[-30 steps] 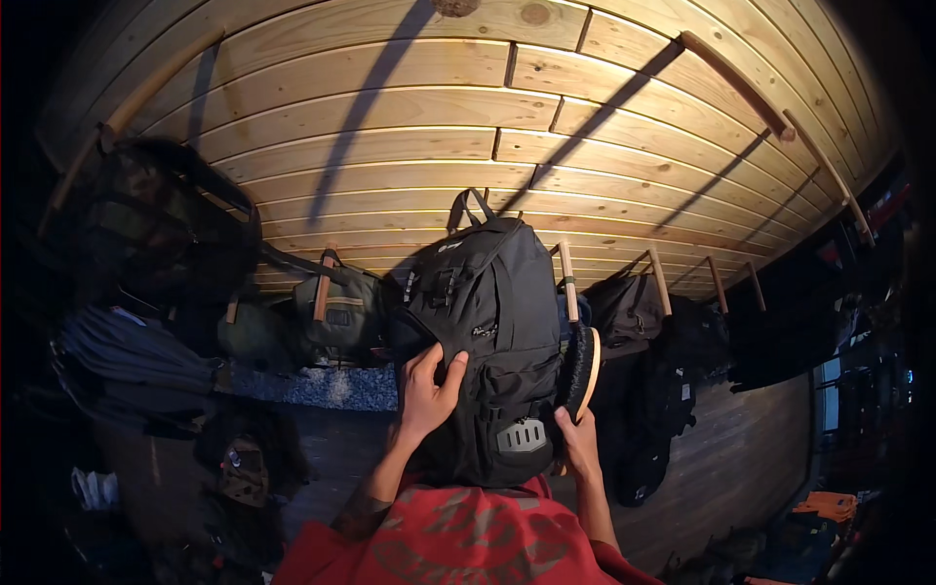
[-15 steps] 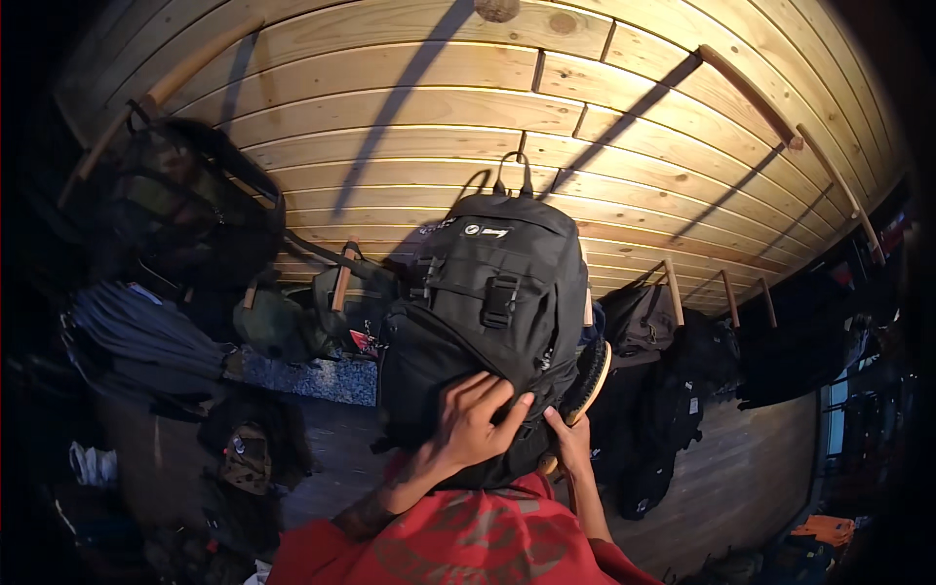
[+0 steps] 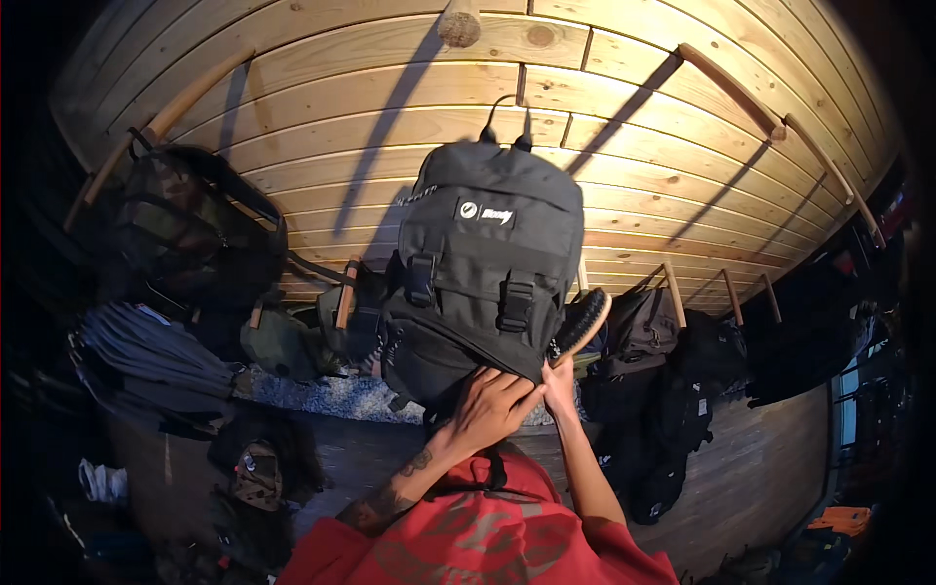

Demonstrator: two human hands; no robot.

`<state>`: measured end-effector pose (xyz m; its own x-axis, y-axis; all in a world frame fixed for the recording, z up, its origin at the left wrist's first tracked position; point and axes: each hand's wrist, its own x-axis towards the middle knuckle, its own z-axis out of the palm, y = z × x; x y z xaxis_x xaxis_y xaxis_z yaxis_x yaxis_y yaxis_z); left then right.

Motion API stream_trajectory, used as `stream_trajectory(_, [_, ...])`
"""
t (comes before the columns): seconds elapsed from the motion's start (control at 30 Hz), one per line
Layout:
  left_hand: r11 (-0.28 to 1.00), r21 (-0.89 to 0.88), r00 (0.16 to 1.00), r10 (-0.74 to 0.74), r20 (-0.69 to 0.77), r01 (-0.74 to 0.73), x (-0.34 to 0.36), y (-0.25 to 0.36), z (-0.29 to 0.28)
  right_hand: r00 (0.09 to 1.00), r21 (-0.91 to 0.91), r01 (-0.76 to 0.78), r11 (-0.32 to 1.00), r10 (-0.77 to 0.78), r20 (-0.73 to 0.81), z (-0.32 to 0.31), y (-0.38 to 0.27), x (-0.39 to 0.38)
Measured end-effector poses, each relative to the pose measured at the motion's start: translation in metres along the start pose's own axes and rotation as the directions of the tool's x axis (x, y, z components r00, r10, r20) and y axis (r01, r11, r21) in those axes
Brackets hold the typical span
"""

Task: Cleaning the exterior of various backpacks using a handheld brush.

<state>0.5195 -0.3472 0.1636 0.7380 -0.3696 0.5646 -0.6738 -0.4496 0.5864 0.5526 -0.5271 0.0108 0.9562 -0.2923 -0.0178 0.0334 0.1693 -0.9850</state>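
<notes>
A black backpack with two buckles on its front and a loop at its top is held up before me, its front toward me. My left hand has its fingers bent over the lower front pocket and grips the fabric there; the fingertips are partly hidden. Close beside it, my right hand is closed around the lower end of a brush with a wooden back and dark bristles. The brush stands tilted along the pack's right side. My right thumb lies against the pack's edge.
Behind the pack rises a wooden plank wall with wooden pegs sticking out. A camouflage backpack hangs at left, and a grey bag at right. Grey garments hang at left. Dark wooden floor shows below.
The backpack has turned to face me more squarely and straightened. Both hands have come closer together at its lower front. The brush has risen along the pack's right side.
</notes>
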Motion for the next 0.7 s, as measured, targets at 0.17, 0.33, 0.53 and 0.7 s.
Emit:
stream_trajectory(0.17, [0.997,-0.024,0.994,-0.071,0.08,0.073,-0.008,-0.02,0.013,0.995,-0.008,-0.083,0.997,0.083,0.062,-0.003,0.028,0.025])
stream_trajectory(0.33, [0.995,-0.096,0.98,0.015,0.199,0.004,0.003,-0.005,0.003,0.989,-0.013,0.045,0.999,-0.043,0.139,-0.002,0.021,0.042])
stream_trajectory(0.53, [0.944,0.206,0.948,0.289,-0.137,-0.258,0.028,-0.005,-0.077,0.992,-0.101,0.047,0.994,-0.035,0.121,0.0,0.013,0.045])
stream_trajectory(0.7, [0.926,0.333,0.942,0.063,0.33,-0.178,0.042,-0.049,-0.11,0.991,-0.198,0.083,0.977,-0.06,0.118,-0.001,0.014,0.047])
